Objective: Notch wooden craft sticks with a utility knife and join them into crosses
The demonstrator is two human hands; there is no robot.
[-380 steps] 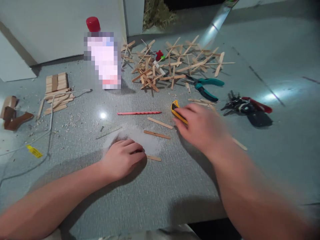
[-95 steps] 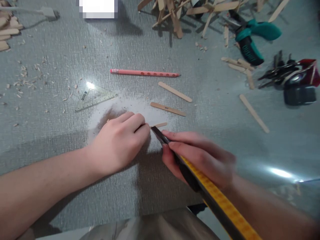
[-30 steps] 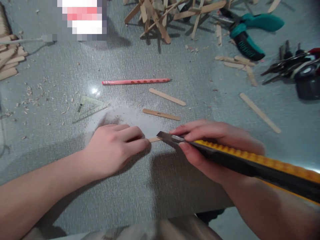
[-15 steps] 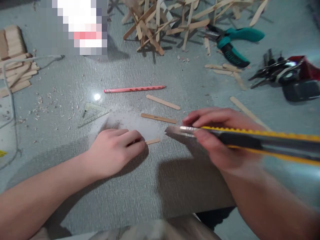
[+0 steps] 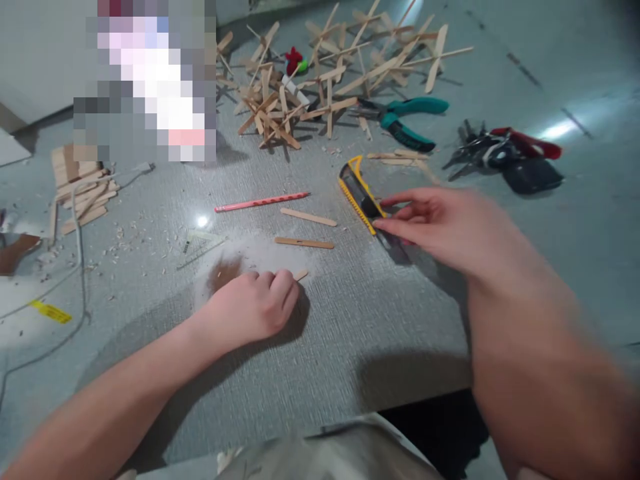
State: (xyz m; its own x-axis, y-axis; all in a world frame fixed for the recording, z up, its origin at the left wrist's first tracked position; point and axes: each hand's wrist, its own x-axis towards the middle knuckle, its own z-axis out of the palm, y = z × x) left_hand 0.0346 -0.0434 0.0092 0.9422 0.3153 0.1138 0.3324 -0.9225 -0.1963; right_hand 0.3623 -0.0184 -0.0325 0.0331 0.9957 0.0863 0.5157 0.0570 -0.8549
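My left hand [image 5: 253,307] is closed in a loose fist on the grey table [image 5: 350,320]. It presses down a short wooden stick [image 5: 301,274], of which only the tip shows past my fingers. My right hand [image 5: 440,227] reaches to the right of it. Its thumb and fingers pinch the near end of a yellow and black utility knife [image 5: 356,192]. The knife lies flat on the table, pointing away from me.
A pink pencil [image 5: 260,201], two loose sticks [image 5: 307,217] and a clear set square [image 5: 200,241] lie beyond my left hand. Further back are a heap of glued stick crosses [image 5: 325,87], teal pliers [image 5: 405,120], keys [image 5: 500,150], stacked sticks [image 5: 83,180] and a cable [image 5: 80,233].
My right hand has carried the knife away from the stick, up and to the right, and laid it flat on the table. My left hand has stayed on the stick.
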